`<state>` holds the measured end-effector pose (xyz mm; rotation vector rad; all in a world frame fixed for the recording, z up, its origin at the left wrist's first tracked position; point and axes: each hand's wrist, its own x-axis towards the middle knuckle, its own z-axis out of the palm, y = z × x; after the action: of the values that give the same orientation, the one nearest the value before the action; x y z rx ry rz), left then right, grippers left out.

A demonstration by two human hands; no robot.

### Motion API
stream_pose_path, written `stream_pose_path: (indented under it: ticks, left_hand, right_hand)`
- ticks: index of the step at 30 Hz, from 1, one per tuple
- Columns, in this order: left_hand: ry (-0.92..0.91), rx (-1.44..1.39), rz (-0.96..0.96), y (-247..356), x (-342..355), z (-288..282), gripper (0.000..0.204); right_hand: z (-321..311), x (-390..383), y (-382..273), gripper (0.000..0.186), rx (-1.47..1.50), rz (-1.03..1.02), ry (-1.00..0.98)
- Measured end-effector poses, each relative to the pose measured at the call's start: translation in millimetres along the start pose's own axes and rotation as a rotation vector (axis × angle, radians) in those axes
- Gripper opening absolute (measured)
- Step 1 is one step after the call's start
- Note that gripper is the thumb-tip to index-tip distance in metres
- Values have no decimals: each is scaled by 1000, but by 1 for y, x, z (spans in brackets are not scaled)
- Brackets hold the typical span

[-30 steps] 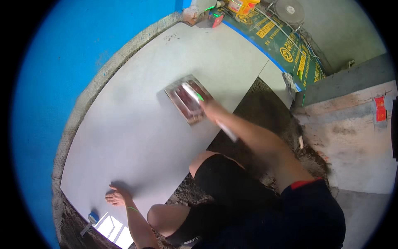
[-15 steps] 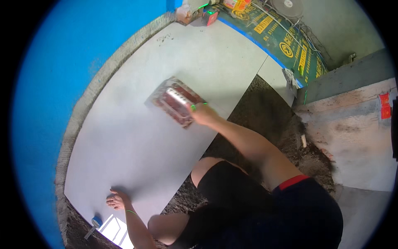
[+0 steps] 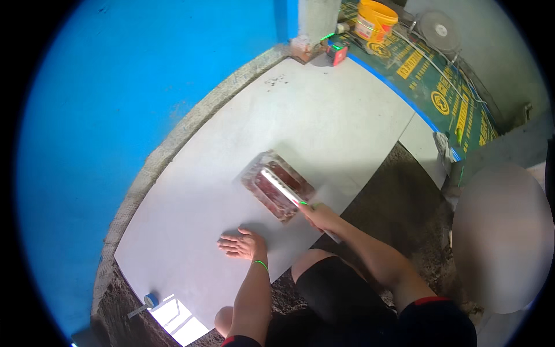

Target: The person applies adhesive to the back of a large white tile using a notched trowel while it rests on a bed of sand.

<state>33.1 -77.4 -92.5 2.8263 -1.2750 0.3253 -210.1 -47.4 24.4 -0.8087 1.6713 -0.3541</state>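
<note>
My right hand [image 3: 320, 217] is closed on the pale bar handle [image 3: 280, 186] of a reddish-brown rectangular tool [image 3: 272, 199], which is smeared by motion over a large pale floor tile [image 3: 324, 115]. Below and left of the tool, my left hand [image 3: 240, 246] lies flat on the tile, fingers stretched out and a little apart, holding nothing. A small round blue-topped gauge with a metal strip [image 3: 151, 299] sits at the tile's lower left edge. Dark, rough mortar [image 3: 387, 202] shows along the tile's right edge, beside my knees.
A blue wall [image 3: 115, 104] with a rough base borders the left. At the back stand a red laser level [image 3: 338, 53], a yellow bucket [image 3: 374, 17] and a grey round object [image 3: 438, 30], near cables on green sheeting [image 3: 416, 87]. A blurred pale oval [image 3: 502, 237] hides part of the right side.
My left hand has slid up and right along the tile, closer to the tool. The tool in my right hand has shifted as it moves. The view has shifted, so the scene sits lower and further right.
</note>
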Motion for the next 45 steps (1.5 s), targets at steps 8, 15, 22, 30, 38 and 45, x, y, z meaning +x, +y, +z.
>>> stream_pose_path:
  ticks: [8, 15, 22, 30, 38, 45]
  left_hand:
    - [-126, -53, -64, 1, 21, -29, 75]
    - [-192, -16, -57, 3, 20, -34, 76]
    - [-152, -65, -35, 14, 17, -36, 76]
    - [-118, -15, -45, 0, 25, -27, 78]
    - [23, 30, -16, -4, 25, -2, 79]
    - [-126, -20, -1, -5, 29, -22, 79]
  right_hand:
    - [-88, -74, -130, 66, -25, -321, 162]
    - [-103, -147, -24, 45, -419, -559, 652]
    - [-66, 42, -117, 74, -87, 16, 186]
    - [-119, -177, -69, 40, 0, -382, 334]
    - [-49, -9, -51, 69, -127, -162, 129]
    - [-107, -178, -76, 49, -56, -448, 292]
